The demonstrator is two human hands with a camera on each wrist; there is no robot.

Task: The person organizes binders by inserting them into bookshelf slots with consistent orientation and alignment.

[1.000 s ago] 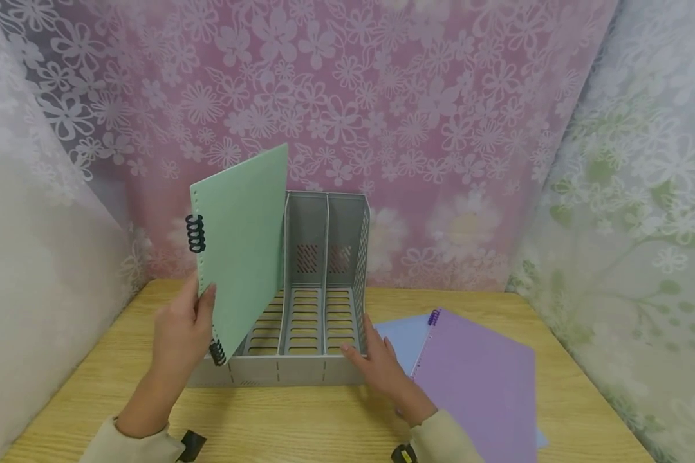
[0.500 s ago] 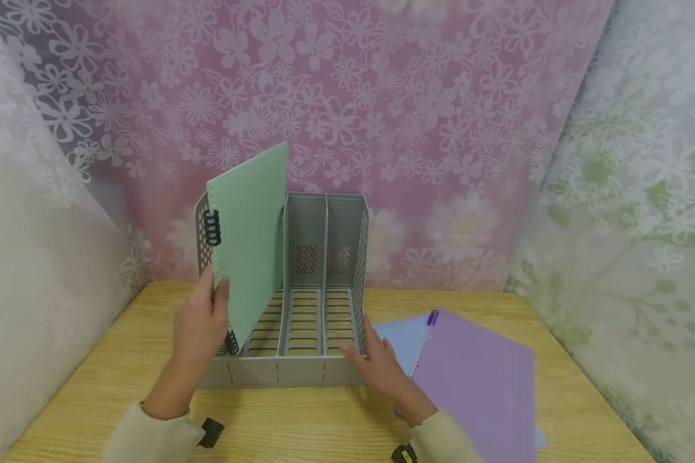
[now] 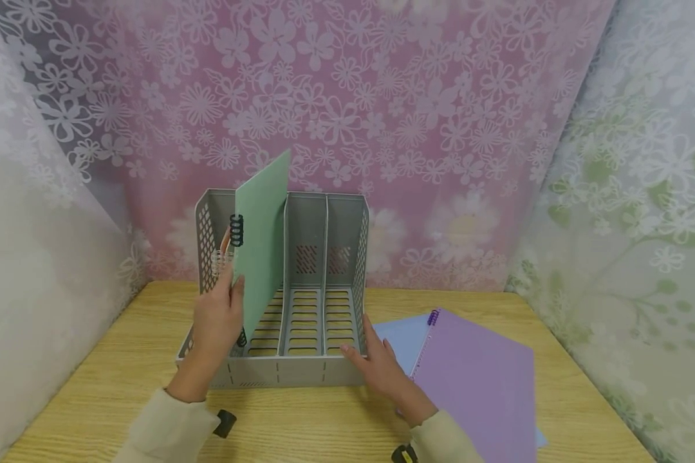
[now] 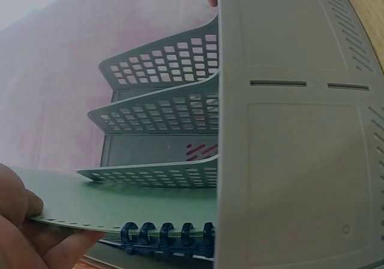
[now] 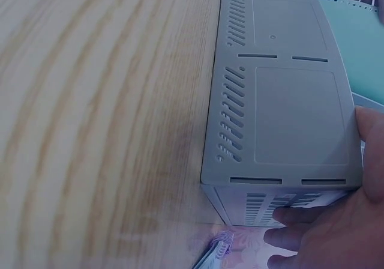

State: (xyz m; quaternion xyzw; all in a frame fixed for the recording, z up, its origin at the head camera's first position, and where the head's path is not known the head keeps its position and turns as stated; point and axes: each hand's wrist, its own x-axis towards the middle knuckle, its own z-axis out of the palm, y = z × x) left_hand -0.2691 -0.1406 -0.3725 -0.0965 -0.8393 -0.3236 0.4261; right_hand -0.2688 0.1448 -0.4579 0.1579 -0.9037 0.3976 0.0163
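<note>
My left hand (image 3: 217, 318) pinches the spine edge of a green loose-leaf notebook (image 3: 262, 251), thumb on its cover. The notebook stands upright inside a grey file rack (image 3: 301, 372), left of a divider, its top rising above the rack. Black binding rings (image 4: 165, 239) show along the held edge in the left wrist view. At the rack's front right corner, my right hand (image 3: 382, 370) grips the wall. Its thumb lies over the front edge and its fingers (image 5: 300, 215) press the perforated outer side. Behind my left hand, a white-coiled notebook (image 3: 219, 262) with some orange is partly hidden.
A purple ring notebook (image 3: 481, 386) lies on the wooden table (image 3: 301, 427) to the right, overlapping a light blue one (image 3: 404, 335). Two rack slots at the right show bare slatted floors. Floral curtains (image 3: 440, 128) hang behind and at both sides.
My left hand has moved right with the green notebook, turning it more edge-on and bringing it lower into the rack. The white-coiled notebook has come into view. My right hand stays put.
</note>
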